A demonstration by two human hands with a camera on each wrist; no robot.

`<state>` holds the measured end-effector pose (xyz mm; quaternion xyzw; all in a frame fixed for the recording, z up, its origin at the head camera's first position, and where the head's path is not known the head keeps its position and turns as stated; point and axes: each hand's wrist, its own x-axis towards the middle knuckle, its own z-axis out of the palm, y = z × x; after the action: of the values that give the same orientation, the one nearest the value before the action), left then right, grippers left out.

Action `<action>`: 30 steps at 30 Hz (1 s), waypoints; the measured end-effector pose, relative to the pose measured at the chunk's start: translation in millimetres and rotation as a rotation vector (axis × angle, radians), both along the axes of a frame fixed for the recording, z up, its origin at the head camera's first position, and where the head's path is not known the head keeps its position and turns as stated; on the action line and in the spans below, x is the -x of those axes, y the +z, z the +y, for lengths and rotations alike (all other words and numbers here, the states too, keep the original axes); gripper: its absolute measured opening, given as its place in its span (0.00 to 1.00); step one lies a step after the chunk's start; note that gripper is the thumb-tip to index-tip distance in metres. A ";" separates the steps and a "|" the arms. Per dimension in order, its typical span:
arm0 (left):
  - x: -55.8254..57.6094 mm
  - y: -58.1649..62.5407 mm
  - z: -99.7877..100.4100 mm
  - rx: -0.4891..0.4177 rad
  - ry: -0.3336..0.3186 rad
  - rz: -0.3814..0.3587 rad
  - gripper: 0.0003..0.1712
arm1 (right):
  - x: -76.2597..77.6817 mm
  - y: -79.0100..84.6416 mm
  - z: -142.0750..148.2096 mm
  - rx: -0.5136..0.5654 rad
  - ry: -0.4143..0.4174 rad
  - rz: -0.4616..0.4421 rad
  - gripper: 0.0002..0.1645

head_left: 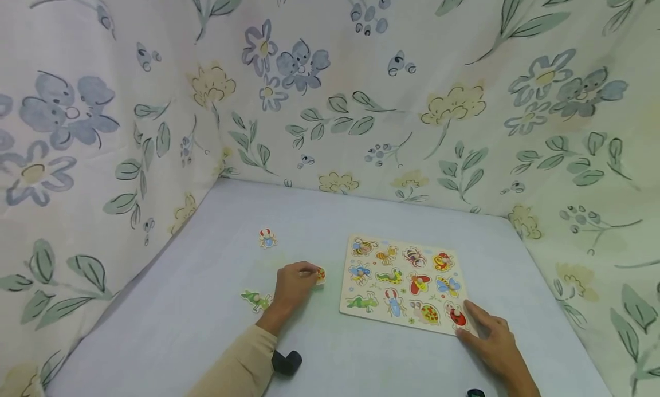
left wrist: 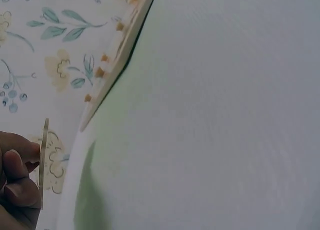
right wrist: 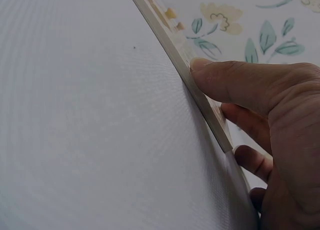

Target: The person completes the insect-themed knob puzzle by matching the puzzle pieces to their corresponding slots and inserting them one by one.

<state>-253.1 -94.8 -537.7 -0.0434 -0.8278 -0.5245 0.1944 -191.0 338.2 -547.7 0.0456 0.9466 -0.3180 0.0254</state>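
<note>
My left hand (head_left: 295, 288) pinches a small flat wooden puzzle piece (head_left: 321, 275) with red spots on yellow, held up left of the puzzle board. In the left wrist view this piece (left wrist: 44, 162) shows edge-on at the fingertips. The wooden insect puzzle board (head_left: 350, 271) lies flat, with several knobbed bug pieces on it. At its near right corner my right hand (head_left: 492, 339) holds the board between thumb and fingers, beside the red ladybug (head_left: 456, 315). The right wrist view has the thumb (right wrist: 225, 79) on the board's edge.
A green grasshopper piece (head_left: 255, 298) lies by my left forearm, partly covered by it. Farther back is a blue and red beetle piece (head_left: 267, 238). Floral curtains (head_left: 361, 145) enclose the pale table (head_left: 289, 208) at the back and sides.
</note>
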 end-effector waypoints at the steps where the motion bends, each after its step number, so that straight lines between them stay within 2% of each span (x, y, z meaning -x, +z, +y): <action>1: -0.3 3.0 3.8 -0.010 -0.006 0.010 0.05 | -0.2 0.2 0.4 -0.001 0.002 0.004 0.54; 5: -2.3 14.3 24.6 -0.054 -0.042 0.023 0.06 | -0.6 0.2 2.0 -0.002 0.001 0.014 0.54; 12: -10.8 31.2 69.1 -0.026 -0.168 0.053 0.07 | -1.2 -2.5 5.0 0.017 0.015 0.061 0.52; 19: -14.8 43.6 108.8 -0.011 -0.293 0.119 0.06 | -2.1 2.2 1.9 0.029 -0.014 0.012 0.54; 22: -14.9 46.8 124.7 0.005 -0.343 0.166 0.06 | -2.7 2.6 1.7 0.034 -0.022 0.009 0.53; 25: -15.8 47.1 137.1 0.022 -0.362 0.200 0.06 | -2.9 0.3 1.6 0.037 -0.020 0.015 0.53; 30: -18.0 45.1 152.0 0.011 -0.389 0.202 0.06 | -3.6 -3.5 1.9 0.022 -0.013 0.049 0.52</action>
<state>-235.0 57.2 -492.7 -0.2556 -0.7831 -0.5405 0.1711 -187.4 340.1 -551.2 0.0437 0.9432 -0.3295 0.0007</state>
